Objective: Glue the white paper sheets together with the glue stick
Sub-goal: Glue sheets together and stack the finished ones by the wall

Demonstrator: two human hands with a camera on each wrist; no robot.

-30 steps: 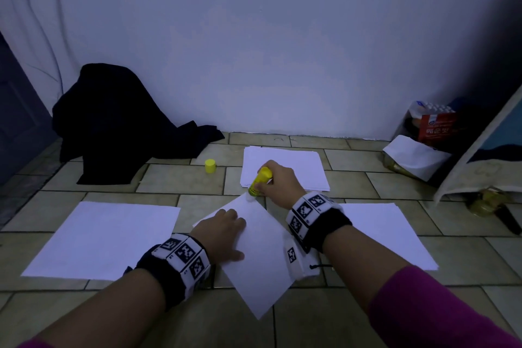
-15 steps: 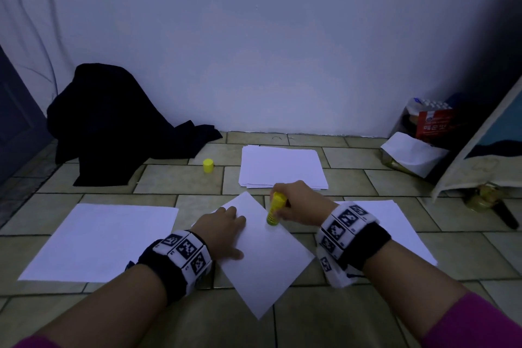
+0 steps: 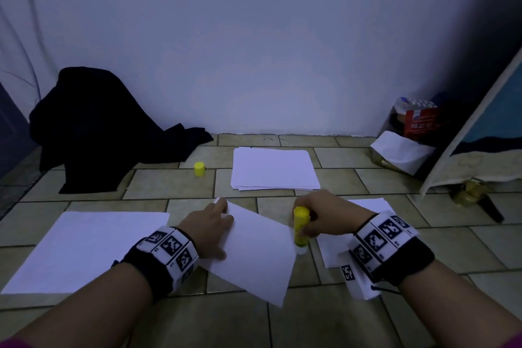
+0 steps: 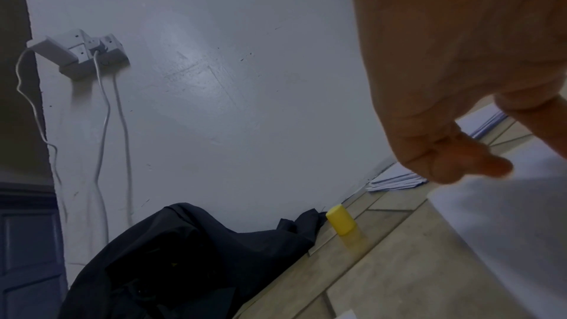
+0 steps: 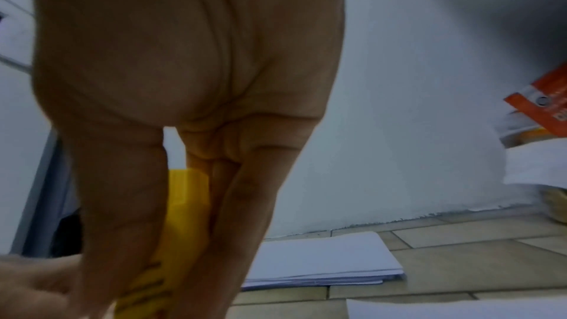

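Note:
A white sheet (image 3: 254, 251) lies turned like a diamond on the tiled floor in the head view. My left hand (image 3: 210, 224) rests flat on its left part, fingers reaching its far corner. My right hand (image 3: 319, 215) grips the yellow glue stick (image 3: 300, 227) upright, its tip down at the sheet's right corner. The right wrist view shows my fingers (image 5: 242, 203) wrapped round the yellow glue stick (image 5: 181, 217). The left hand (image 4: 460, 149) lies on the sheet (image 4: 515, 215) in the left wrist view. The yellow cap (image 3: 199, 169) stands apart on the floor.
A stack of white paper (image 3: 274, 168) lies near the wall. Single sheets lie at the left (image 3: 84, 248) and under my right wrist (image 3: 364, 203). Dark cloth (image 3: 93, 127) is heaped at the back left. A red box (image 3: 421, 121) and clutter sit at the right.
My right hand has drawn the glue stick from the sheet's far corner along its right edge down to the right corner. My left hand has stayed on the sheet.

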